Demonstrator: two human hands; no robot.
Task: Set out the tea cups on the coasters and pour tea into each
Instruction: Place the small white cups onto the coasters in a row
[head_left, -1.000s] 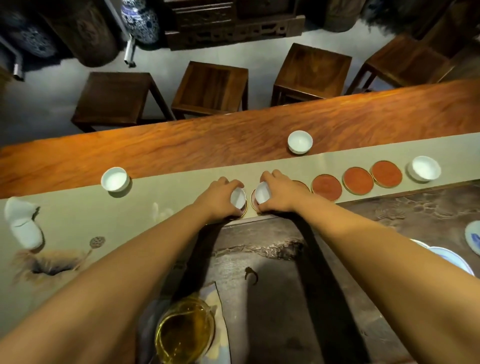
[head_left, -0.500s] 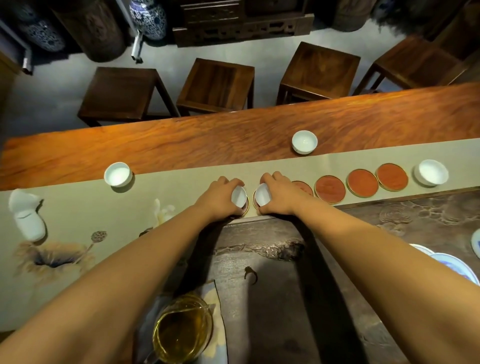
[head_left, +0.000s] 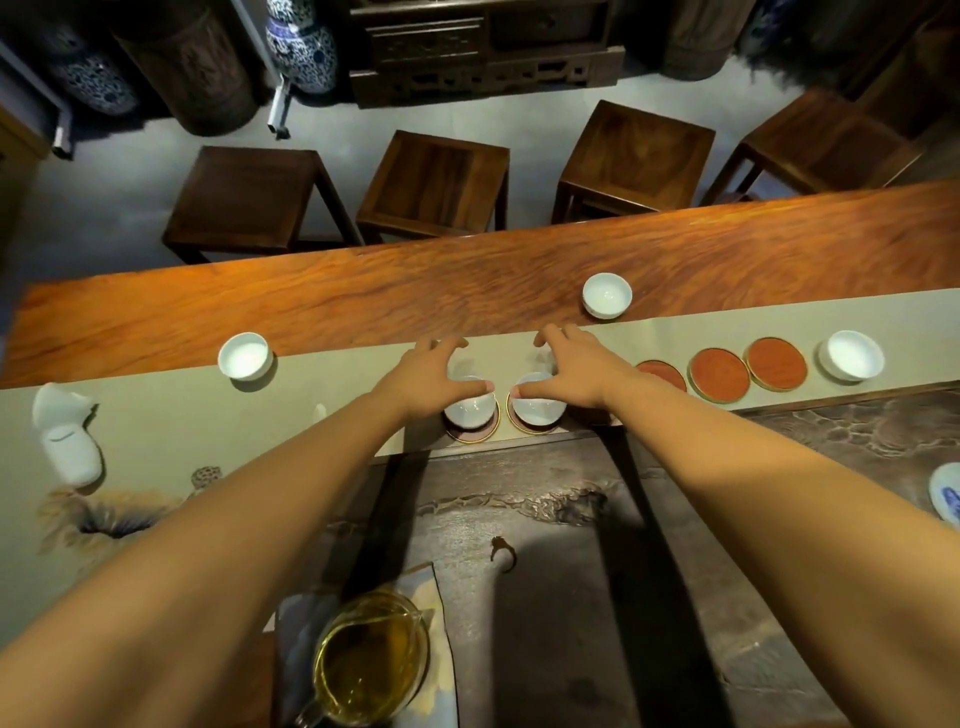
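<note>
Two small white tea cups stand upright on round coasters at the middle of the grey runner: the left cup and the right cup. My left hand hovers over the left cup with fingers spread, holding nothing. My right hand hovers over the right cup the same way. To the right lie three bare red coasters, one partly under my right wrist. Loose white cups sit at the left, far middle and right. A glass pitcher of amber tea stands near me.
The long orange wooden table runs across, with the grey runner on it and a dark carved tea tray in front of me. A white lidded vessel sits far left. A blue-patterned dish is at the right edge. Wooden stools stand beyond.
Both hands held tilted cups over the coasters; now the cups stand upright on the coasters and both hands have let go and lifted with fingers spread.
</note>
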